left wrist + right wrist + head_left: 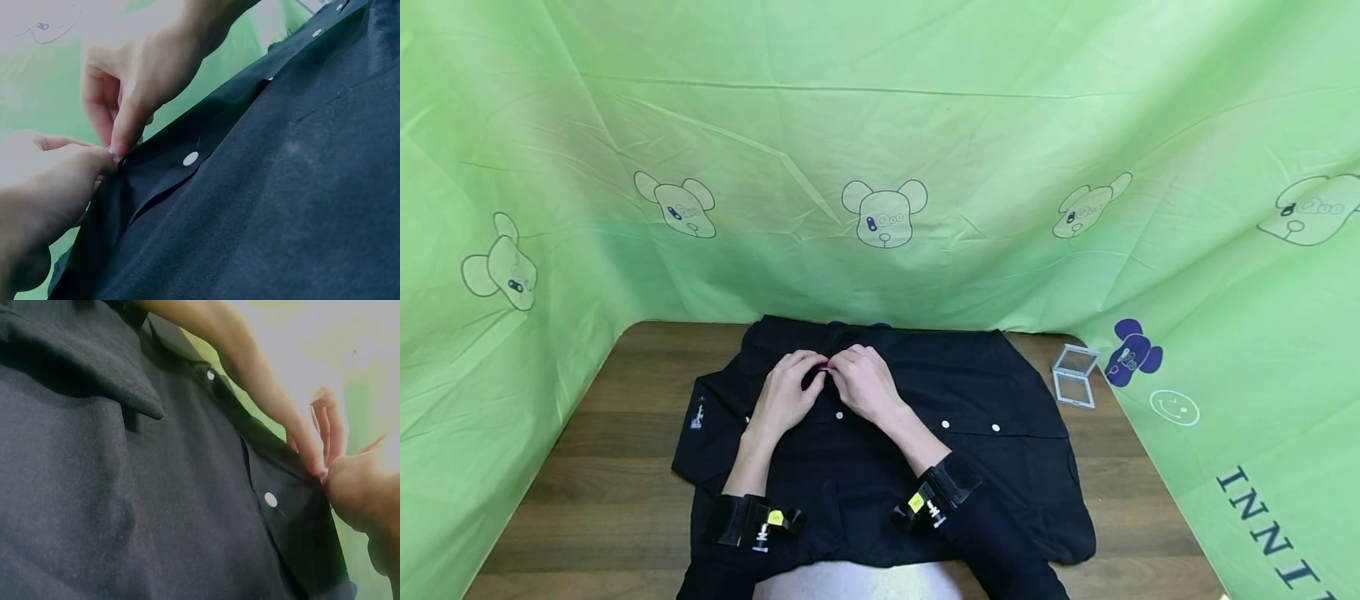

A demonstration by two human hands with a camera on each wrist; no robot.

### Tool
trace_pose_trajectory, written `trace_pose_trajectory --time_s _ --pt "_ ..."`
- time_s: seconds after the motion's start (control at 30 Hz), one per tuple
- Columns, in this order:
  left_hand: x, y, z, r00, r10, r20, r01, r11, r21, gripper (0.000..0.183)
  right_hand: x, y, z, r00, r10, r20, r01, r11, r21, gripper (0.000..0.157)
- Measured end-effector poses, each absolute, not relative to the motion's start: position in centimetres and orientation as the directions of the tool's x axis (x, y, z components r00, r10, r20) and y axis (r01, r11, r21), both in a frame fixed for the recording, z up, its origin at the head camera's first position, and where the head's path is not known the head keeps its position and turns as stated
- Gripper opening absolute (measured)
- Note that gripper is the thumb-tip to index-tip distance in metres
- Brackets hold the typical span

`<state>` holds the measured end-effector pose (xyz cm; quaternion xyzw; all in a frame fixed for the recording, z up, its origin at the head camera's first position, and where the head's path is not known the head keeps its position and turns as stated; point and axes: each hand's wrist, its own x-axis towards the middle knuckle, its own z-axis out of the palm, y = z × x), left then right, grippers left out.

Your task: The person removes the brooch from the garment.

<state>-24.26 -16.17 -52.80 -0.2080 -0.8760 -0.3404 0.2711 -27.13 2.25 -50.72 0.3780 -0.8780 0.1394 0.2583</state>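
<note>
A black button-up shirt (880, 467) with a row of white buttons lies spread out before me. Both hands meet at its front strip, fingertips close together. My left hand (786, 392) pinches the cloth edge between thumb and fingers; the left wrist view has it at lower left. From the other side my right hand (865, 383) pinches at the same spot, its thumb and forefinger tips touching the strip. A small whitish bit shows between the fingertips, mostly covered by them. One white button (190, 159) sits on the strip beside the hands, with a slit-like fold along it.
The shirt covers much of a brown wooden table (602, 467). At the right back stands a small hinged clear case (1075, 375), lid up. Green printed cloth (880, 108) hangs round the back and sides. A short sleeve (700, 425) with a white print lies at left.
</note>
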Motion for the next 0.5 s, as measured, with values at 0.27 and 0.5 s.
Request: trace_pose_trajectory --time_s 0.27,0.5 --pt "-24.5 -16.5 -53.3 -0.791 0.125 0.598 0.530 0.629 0.569 0.022 -27.5 2.5 -51.8 -0.607 -0.493 0.624 -0.743 0.630 -0.225 0.006" --pt "-24.7 -16.5 -53.7 -0.773 0.114 0.625 0.555 0.600 0.576 0.020 -27.8 2.6 -52.9 -0.660 -0.359 0.660 -0.720 0.553 -0.419 0.005"
